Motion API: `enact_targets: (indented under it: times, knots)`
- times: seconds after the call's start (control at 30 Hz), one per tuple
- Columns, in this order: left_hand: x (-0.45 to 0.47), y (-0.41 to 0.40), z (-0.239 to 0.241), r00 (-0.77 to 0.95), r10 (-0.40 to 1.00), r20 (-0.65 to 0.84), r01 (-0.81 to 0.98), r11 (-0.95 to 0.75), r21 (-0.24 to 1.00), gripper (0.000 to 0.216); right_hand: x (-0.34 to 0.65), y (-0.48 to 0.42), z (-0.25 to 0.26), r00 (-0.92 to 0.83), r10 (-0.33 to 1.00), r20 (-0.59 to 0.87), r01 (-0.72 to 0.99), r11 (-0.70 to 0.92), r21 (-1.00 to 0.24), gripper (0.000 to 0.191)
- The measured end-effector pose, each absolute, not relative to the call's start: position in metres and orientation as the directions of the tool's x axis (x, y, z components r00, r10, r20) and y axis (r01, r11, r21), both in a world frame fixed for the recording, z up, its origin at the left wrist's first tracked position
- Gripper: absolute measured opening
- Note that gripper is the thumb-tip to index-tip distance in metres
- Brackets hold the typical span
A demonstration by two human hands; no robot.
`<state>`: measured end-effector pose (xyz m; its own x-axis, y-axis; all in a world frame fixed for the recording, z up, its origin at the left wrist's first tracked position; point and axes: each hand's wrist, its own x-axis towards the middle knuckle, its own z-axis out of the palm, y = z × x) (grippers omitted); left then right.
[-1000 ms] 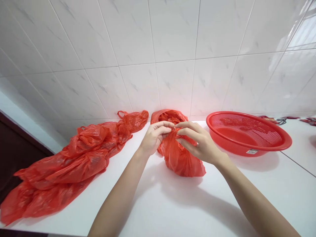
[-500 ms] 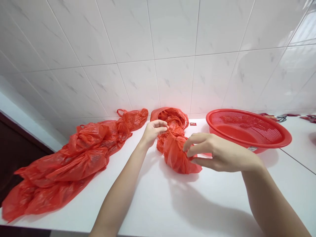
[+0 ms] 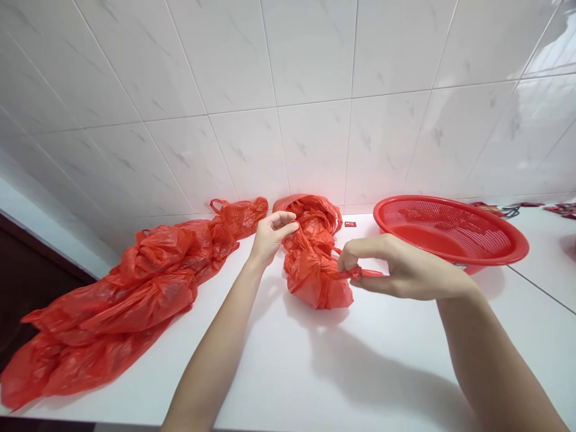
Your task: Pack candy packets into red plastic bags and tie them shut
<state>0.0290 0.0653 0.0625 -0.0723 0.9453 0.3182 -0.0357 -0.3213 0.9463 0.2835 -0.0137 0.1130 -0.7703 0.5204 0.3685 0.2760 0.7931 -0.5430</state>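
- Bag [image 3: 317, 285] of thin red plastic lies between the 2 hands, its bulging body resting on or just above the white table [image 3: 270, 378]; the contact is hard to judge.
- Its long axis, judged from the folds, runs from the far side near the left fingertips toward the wearer, drifting slightly right.
- Left hand [image 3: 270, 237] is at the bag's far left, thumb and index finger closed in a pinch on what looks like a thin bit of red plastic; its other fingers are curled.
- Right hand [image 3: 398, 267] is at the bag's right side and nearer the wearer, fingers bent and nearly closed around a twisted red strip, with a loose end showing past the fingers.
- A line from hand to hand therefore slants across the bag, far left to near right; the right fingertips sit closer to the bulging body, the left ones closer to its far end.
- Second bag [image 3: 330, 207], with a wide rolled mouth, lies just beyond the left fingertips and to their right; where the 2 bags meet cannot be told.
- Small red packet [image 3: 350, 224] lies beyond the right fingertips.
- Red basket [image 3: 454, 203] stands beyond the right hand, to its right.
- Heap of red bags [image 3: 157, 279] stretches along the left hand's outer side.
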Motion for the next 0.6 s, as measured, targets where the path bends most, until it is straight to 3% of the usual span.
enact_targets:
  times: [0.13, 0.27, 0.4, 0.6]
  knots:
    - [0.036, 0.042, 0.082, 0.008, 0.888, 0.46, -0.069, -0.459, 0.886, 0.02, 0.276, -0.009, 0.109, -0.578, 0.587, 0.567, 0.217, 0.78, -0.586, 0.01]
    - [0.046, 0.016, 0.094, 0.198, 0.794, 0.575, -0.122, -0.562, 0.818, 0.008, 0.267, -0.009, 0.103, -0.402, 0.569, 0.717, 0.174, 0.817, -0.55, 0.014]
    - [0.052, -0.001, 0.099, 0.296, 0.734, 0.611, -0.113, -0.608, 0.786, 0.011, 0.263, -0.012, 0.101, -0.413, 0.526, 0.743, 0.134, 0.842, -0.522, 0.017]
    - [0.057, -0.009, 0.098, 0.24, 0.731, 0.639, -0.14, -0.625, 0.768, 0.013, 0.26, -0.016, 0.101, -0.376, 0.527, 0.762, 0.116, 0.843, -0.525, 0.016]
